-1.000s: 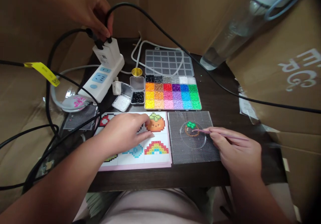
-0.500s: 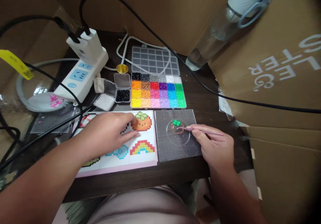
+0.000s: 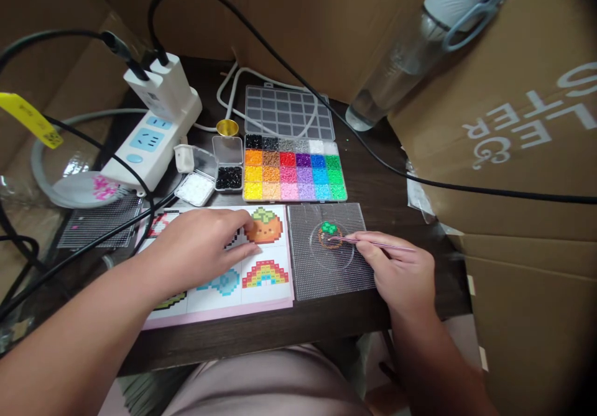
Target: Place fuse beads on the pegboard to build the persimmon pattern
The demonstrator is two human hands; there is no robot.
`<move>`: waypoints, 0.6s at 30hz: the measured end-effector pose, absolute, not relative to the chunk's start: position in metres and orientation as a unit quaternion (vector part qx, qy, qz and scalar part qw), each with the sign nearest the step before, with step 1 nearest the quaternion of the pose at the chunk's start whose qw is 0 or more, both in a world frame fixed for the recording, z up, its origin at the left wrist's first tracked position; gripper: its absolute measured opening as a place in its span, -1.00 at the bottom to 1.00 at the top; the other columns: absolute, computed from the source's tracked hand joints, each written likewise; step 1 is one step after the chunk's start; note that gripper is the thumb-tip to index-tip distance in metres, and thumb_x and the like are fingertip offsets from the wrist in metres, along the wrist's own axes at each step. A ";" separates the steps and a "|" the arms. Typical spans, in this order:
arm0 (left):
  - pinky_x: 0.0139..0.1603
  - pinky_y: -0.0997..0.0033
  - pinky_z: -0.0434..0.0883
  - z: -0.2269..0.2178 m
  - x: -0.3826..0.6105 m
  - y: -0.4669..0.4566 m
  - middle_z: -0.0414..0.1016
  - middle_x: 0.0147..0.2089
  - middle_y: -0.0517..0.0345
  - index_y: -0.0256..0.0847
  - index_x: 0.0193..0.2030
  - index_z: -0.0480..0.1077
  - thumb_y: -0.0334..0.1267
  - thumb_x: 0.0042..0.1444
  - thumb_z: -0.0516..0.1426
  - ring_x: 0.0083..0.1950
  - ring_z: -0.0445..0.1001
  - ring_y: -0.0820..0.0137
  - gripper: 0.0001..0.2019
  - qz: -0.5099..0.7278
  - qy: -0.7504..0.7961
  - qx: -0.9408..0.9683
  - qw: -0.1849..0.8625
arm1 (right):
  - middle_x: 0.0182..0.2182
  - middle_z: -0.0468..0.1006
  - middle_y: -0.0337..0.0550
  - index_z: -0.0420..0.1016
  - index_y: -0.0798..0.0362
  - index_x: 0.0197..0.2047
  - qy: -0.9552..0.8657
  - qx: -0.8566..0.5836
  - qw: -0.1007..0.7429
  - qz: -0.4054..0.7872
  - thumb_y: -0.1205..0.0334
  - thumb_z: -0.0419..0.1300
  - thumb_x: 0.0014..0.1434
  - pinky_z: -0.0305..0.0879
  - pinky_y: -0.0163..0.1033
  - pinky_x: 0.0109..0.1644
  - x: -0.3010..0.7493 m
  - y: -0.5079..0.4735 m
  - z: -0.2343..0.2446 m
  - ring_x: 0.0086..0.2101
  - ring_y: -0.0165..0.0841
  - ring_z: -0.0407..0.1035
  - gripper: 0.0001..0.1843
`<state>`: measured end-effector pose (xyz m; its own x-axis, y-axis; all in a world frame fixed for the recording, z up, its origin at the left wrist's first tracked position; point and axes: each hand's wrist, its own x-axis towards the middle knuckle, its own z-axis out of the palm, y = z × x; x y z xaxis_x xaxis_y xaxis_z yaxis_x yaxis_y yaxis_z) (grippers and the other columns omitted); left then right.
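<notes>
Right hand (image 3: 402,273) grips tweezers (image 3: 385,244), tip at bead shape (image 3: 329,227) on board (image 3: 312,284), near desk's front edge (image 3: 280,328). Left hand (image 3: 198,235) loose on sheet (image 3: 274,298) left of board, thumb and finger near orange picture (image 3: 265,232). Looks like bead-placing step; next move likely needs steady tip.

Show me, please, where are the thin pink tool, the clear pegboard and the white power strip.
Thin pink tool (image 3: 392,245): head view, on the rear part of its shaft.
Clear pegboard (image 3: 326,284): head view, on bare pegs near its front edge.
White power strip (image 3: 163,148): head view, on its white casing.
</notes>
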<state>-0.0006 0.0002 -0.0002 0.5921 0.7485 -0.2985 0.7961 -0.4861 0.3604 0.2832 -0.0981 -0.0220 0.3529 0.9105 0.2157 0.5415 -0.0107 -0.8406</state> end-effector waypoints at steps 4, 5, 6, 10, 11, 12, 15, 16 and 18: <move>-0.44 0.38 0.09 -0.001 0.000 0.001 0.45 -0.43 0.22 -0.07 -0.12 0.48 0.01 0.19 0.11 -0.48 0.35 0.39 -0.73 -0.042 0.448 0.862 0.233 | -0.40 0.71 -0.16 0.71 -0.04 -0.38 -0.527 -0.688 0.455 0.203 0.27 0.33 0.09 0.63 -0.16 -0.20 0.284 -0.099 -0.022 -0.37 -0.23 0.63 -0.90; -0.44 0.38 0.09 -0.001 0.000 0.001 0.45 -0.43 0.21 -0.07 -0.12 0.48 0.01 0.20 0.10 -0.47 0.35 0.39 -0.73 -0.042 0.447 0.863 0.233 | -0.40 0.71 -0.16 0.71 -0.04 -0.38 -0.527 -0.690 0.454 0.203 0.26 0.33 0.09 0.63 -0.15 -0.19 0.284 -0.099 -0.022 -0.36 -0.23 0.63 -0.90; -0.44 0.38 0.09 -0.002 0.000 0.001 0.45 -0.43 0.21 -0.07 -0.13 0.48 0.02 0.20 0.10 -0.47 0.35 0.38 -0.73 -0.042 0.446 0.863 0.232 | -0.40 0.71 -0.16 0.71 -0.04 -0.38 -0.526 -0.690 0.453 0.203 0.26 0.33 0.09 0.62 -0.15 -0.19 0.284 -0.099 -0.022 -0.36 -0.23 0.63 -0.91; -0.43 0.38 0.10 -0.001 0.000 0.001 0.45 -0.43 0.21 -0.05 -0.12 0.47 0.03 0.20 0.09 -0.46 0.37 0.36 -0.73 -0.051 0.446 0.863 0.231 | -0.39 0.71 -0.17 0.71 -0.04 -0.37 -0.527 -0.689 0.453 0.205 0.27 0.33 0.09 0.62 -0.18 -0.18 0.284 -0.099 -0.024 -0.36 -0.25 0.63 -0.91; -0.43 0.38 0.09 -0.001 0.000 0.001 0.46 -0.43 0.22 -0.04 -0.11 0.47 0.02 0.20 0.10 -0.46 0.37 0.35 -0.73 -0.051 0.447 0.863 0.231 | -0.39 0.71 -0.17 0.71 -0.04 -0.37 -0.527 -0.688 0.454 0.206 0.27 0.33 0.09 0.62 -0.18 -0.19 0.284 -0.099 -0.024 -0.36 -0.25 0.63 -0.91; -0.43 0.38 0.09 -0.001 0.000 0.001 0.46 -0.43 0.22 -0.04 -0.11 0.47 0.02 0.20 0.10 -0.46 0.37 0.35 -0.74 -0.051 0.448 0.862 0.233 | -0.39 0.71 -0.16 0.71 -0.04 -0.37 -0.528 -0.687 0.454 0.207 0.27 0.33 0.10 0.62 -0.18 -0.19 0.284 -0.099 -0.024 -0.36 -0.25 0.63 -0.91; -0.43 0.37 0.08 -0.001 0.000 0.000 0.44 -0.44 0.22 -0.03 -0.12 0.47 0.01 0.19 0.11 -0.47 0.37 0.34 -0.75 -0.047 0.452 0.859 0.237 | -0.39 0.71 -0.16 0.71 -0.03 -0.38 -0.527 -0.689 0.453 0.206 0.27 0.33 0.09 0.63 -0.16 -0.19 0.284 -0.099 -0.023 -0.36 -0.24 0.63 -0.91; -0.43 0.37 0.08 -0.001 0.000 0.000 0.44 -0.45 0.23 -0.04 -0.12 0.48 0.00 0.18 0.11 -0.47 0.36 0.35 -0.75 -0.044 0.453 0.858 0.239 | -0.39 0.71 -0.15 0.71 -0.03 -0.38 -0.528 -0.689 0.452 0.204 0.26 0.33 0.09 0.63 -0.15 -0.19 0.284 -0.098 -0.023 -0.36 -0.24 0.63 -0.91; -0.44 0.36 0.08 0.000 0.000 0.001 0.43 -0.46 0.22 -0.06 -0.15 0.49 0.01 0.17 0.12 -0.48 0.35 0.36 -0.74 -0.037 0.454 0.856 0.244 | -0.39 0.71 -0.15 0.71 -0.03 -0.38 -0.531 -0.688 0.451 0.202 0.26 0.33 0.09 0.63 -0.15 -0.19 0.284 -0.098 -0.022 -0.36 -0.23 0.63 -0.91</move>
<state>-0.0003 0.0007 -0.0003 0.5850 0.7592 -0.2853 0.7956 -0.4688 0.3837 0.2835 -0.0983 -0.0219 0.3551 0.9131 0.2003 0.5480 -0.0297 -0.8360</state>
